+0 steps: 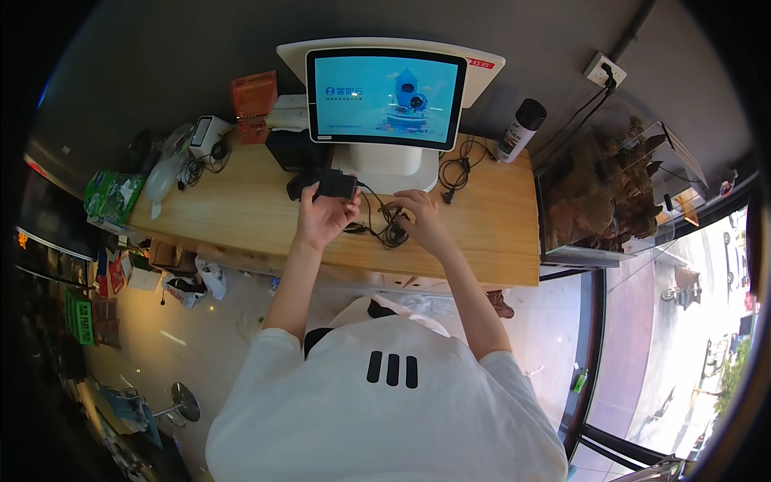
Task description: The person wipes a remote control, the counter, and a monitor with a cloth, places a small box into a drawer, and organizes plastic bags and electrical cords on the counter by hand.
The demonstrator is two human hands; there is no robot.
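My left hand [325, 217] grips a black power adapter [337, 186], fingers bent round its near side, above the wooden counter [490, 233]. From the adapter's right end a black cable [392, 233] runs down into a loose coil. My right hand [419, 213] has its fingers closed on this cable at the top of the coil. Just behind both hands stands a white point-of-sale terminal [385, 161] with its screen [385, 98] lit blue. A dark rounded object [300, 185] sits at the adapter's left end.
Right of the terminal lie another coiled cord [459, 170] and a spray can [522, 128]. A glass tank [602, 193] borders the counter's right end. To the left are a black box [289, 150], a small white device [210, 136] with a cord, and a green package [112, 195].
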